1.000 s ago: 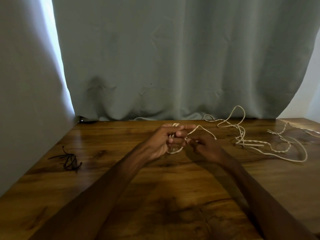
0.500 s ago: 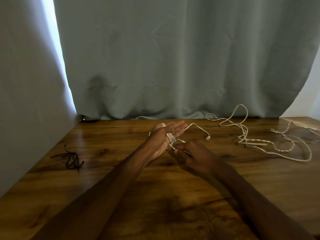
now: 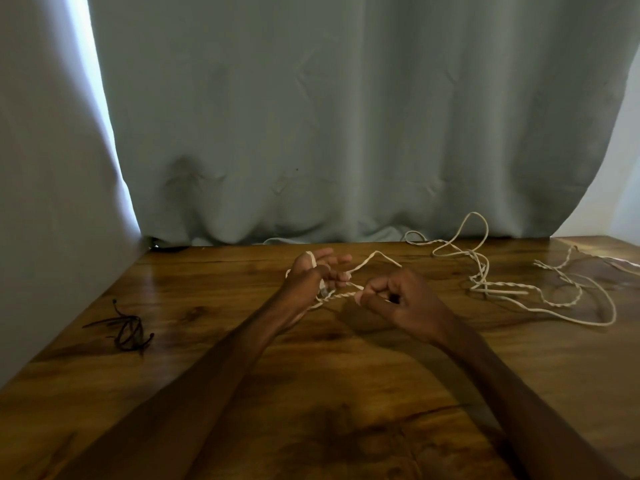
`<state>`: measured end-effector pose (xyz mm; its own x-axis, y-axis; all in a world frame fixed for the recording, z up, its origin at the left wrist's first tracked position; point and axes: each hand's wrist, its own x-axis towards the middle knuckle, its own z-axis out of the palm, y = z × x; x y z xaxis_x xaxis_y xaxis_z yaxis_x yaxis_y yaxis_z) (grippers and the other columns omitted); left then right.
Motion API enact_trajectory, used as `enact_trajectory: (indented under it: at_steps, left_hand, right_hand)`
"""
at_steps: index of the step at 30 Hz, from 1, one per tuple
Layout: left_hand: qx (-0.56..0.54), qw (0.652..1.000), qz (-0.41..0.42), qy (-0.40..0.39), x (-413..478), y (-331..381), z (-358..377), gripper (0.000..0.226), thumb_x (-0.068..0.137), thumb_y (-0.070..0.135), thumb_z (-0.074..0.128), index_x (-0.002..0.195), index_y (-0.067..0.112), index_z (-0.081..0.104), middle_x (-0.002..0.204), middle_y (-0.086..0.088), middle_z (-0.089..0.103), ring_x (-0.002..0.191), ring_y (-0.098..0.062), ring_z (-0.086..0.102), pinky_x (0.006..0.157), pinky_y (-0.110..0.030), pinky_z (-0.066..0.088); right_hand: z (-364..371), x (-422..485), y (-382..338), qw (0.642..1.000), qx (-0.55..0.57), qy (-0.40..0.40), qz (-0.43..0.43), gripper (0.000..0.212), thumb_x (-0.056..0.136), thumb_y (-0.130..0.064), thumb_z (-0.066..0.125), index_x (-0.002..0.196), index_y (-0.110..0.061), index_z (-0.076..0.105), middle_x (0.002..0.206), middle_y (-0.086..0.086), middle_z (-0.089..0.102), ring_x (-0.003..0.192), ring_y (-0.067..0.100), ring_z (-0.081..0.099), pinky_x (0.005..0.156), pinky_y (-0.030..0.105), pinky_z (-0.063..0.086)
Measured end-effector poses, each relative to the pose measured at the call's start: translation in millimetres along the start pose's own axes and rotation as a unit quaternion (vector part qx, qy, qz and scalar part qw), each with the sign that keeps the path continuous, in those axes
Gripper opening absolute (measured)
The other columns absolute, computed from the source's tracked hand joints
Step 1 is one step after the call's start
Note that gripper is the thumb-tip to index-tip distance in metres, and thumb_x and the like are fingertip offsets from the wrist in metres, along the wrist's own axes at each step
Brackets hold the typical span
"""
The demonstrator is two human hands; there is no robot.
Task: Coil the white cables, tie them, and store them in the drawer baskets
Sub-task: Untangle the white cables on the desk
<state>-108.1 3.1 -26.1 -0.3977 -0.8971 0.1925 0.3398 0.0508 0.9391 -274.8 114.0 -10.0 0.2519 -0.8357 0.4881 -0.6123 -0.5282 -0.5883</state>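
A thin white cable [image 3: 341, 296] is wound in loops around my left hand [image 3: 310, 277], which is held palm up over the middle of the wooden table [image 3: 242, 341]. My right hand [image 3: 403, 299] is fisted just to its right and pinches the twisted strand that runs between the two hands. A free end arches up behind the hands. More white cables [image 3: 519, 292] lie loose and tangled on the table at the right.
A small bunch of dark ties [image 3: 126, 329] lies on the table at the left. A grey-green curtain [image 3: 329, 116] hangs along the table's far edge and left side. No drawer or basket is in view.
My right hand has moved right and a little away from the left, closing into a fist and pulling the cable strand taut. My left hand has curled slightly around its loops.
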Motion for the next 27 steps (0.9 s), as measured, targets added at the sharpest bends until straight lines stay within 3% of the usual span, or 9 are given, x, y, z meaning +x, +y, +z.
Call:
enact_trajectory:
  at_steps: [2, 5, 8, 12, 15, 18, 20, 23, 27]
  left_hand:
    - [0.051, 0.999, 0.012, -0.015, -0.8, -1.2, 3.6, 0.043, 0.098, -0.014, 0.036, 0.139, -0.003, 0.041, 0.102, -0.009, 0.073, 0.058, -0.012, 0.066, 0.058, -0.024, 0.054]
    - [0.136, 0.989, 0.026, -0.042, -3.3, -4.4, 4.9, 0.041, 0.097, -0.006, 0.043, 0.136, 0.007, 0.05, 0.094, -0.002, 0.077, 0.067, -0.014, 0.065, 0.062, -0.032, 0.05]
    - [0.172, 0.983, 0.016, -0.067, -8.9, -7.2, 6.8, 0.034, 0.102, 0.0, 0.042, 0.131, 0.013, 0.054, 0.094, -0.006, 0.075, 0.059, -0.012, 0.061, 0.057, -0.03, 0.049]
    - [0.234, 0.968, 0.027, -0.089, -16.2, -9.1, 11.5, 0.025, 0.108, 0.01, 0.04, 0.123, 0.02, 0.056, 0.088, -0.005, 0.073, 0.052, -0.008, 0.055, 0.052, -0.028, 0.044]
    - [0.256, 0.962, 0.024, -0.096, -21.6, -5.7, 16.3, 0.026, 0.109, 0.012, 0.038, 0.111, 0.019, 0.063, 0.074, 0.004, 0.069, 0.049, -0.007, 0.048, 0.049, -0.024, 0.039]
    - [0.183, 0.975, -0.017, -0.126, -27.1, 0.0, 21.0, 0.046, 0.11, 0.016, 0.037, 0.08, 0.026, 0.07, 0.057, 0.003, 0.051, 0.04, -0.005, 0.035, 0.043, -0.02, 0.027]
    - [0.131, 0.978, -0.054, -0.151, -27.0, 4.2, 24.1, 0.054, 0.111, 0.033, 0.035, 0.077, 0.023, 0.074, 0.056, 0.003, 0.037, 0.04, -0.003, 0.027, 0.041, -0.017, 0.02]
    - [0.117, 0.97, -0.106, -0.186, -28.6, 10.8, 31.5, 0.073, 0.103, 0.064, 0.027, 0.079, 0.011, 0.071, 0.055, 0.006, 0.027, 0.04, -0.004, 0.021, 0.04, -0.016, 0.017]
    - [0.097, 0.952, -0.115, -0.268, -38.9, 17.7, 43.4, 0.061, 0.101, 0.061, 0.036, 0.074, 0.011, 0.059, 0.051, 0.008, 0.022, 0.038, -0.004, 0.016, 0.039, -0.014, 0.018]
  right_hand:
    - [-5.9, -1.4, -1.9, 0.997, 0.072, 0.024, -0.005, 0.03, 0.096, -0.017, 0.066, 0.07, -0.002, 0.067, 0.053, 0.005, 0.05, 0.049, 0.005, 0.041, 0.051, 0.019, 0.031]
    - [-9.1, -1.7, -4.4, 0.981, 0.186, 0.048, -0.008, 0.025, 0.091, -0.019, 0.061, 0.071, -0.005, 0.067, 0.055, -0.004, 0.051, 0.049, 0.005, 0.043, 0.05, 0.02, 0.033]
    - [-11.5, -0.9, -7.0, 0.969, 0.232, 0.082, -0.019, 0.024, 0.089, -0.023, 0.057, 0.068, -0.018, 0.067, 0.056, -0.003, 0.05, 0.05, 0.01, 0.041, 0.049, 0.024, 0.03]
    - [-13.9, 0.7, -2.9, 0.965, 0.238, 0.105, -0.026, 0.028, 0.097, -0.017, 0.049, 0.076, -0.005, 0.062, 0.056, 0.0, 0.048, 0.049, 0.014, 0.038, 0.051, 0.03, 0.03]
    - [-12.6, -1.7, -2.5, 0.964, 0.242, 0.104, -0.028, 0.029, 0.101, -0.016, 0.046, 0.082, -0.002, 0.064, 0.056, -0.001, 0.048, 0.049, 0.013, 0.038, 0.05, 0.022, 0.031]
    - [-11.8, -2.4, -5.5, 0.967, 0.201, 0.153, -0.029, 0.031, 0.106, -0.011, 0.046, 0.087, 0.003, 0.065, 0.057, -0.009, 0.056, 0.052, 0.003, 0.046, 0.054, 0.016, 0.037]
    - [-12.1, 0.0, -2.2, 0.968, 0.106, 0.225, -0.037, 0.028, 0.107, -0.009, 0.049, 0.09, -0.001, 0.07, 0.063, -0.018, 0.062, 0.054, 0.001, 0.054, 0.055, 0.018, 0.04]
    - [-16.5, 4.0, 6.6, 0.95, -0.057, 0.301, -0.057, 0.023, 0.105, -0.018, 0.056, 0.095, -0.014, 0.076, 0.068, -0.025, 0.062, 0.055, 0.01, 0.057, 0.052, 0.034, 0.044]
    - [-28.3, 4.3, 11.6, 0.934, -0.07, 0.345, -0.056, 0.011, 0.098, -0.021, 0.069, 0.098, -0.019, 0.08, 0.076, -0.022, 0.069, 0.066, 0.006, 0.066, 0.06, 0.035, 0.051]
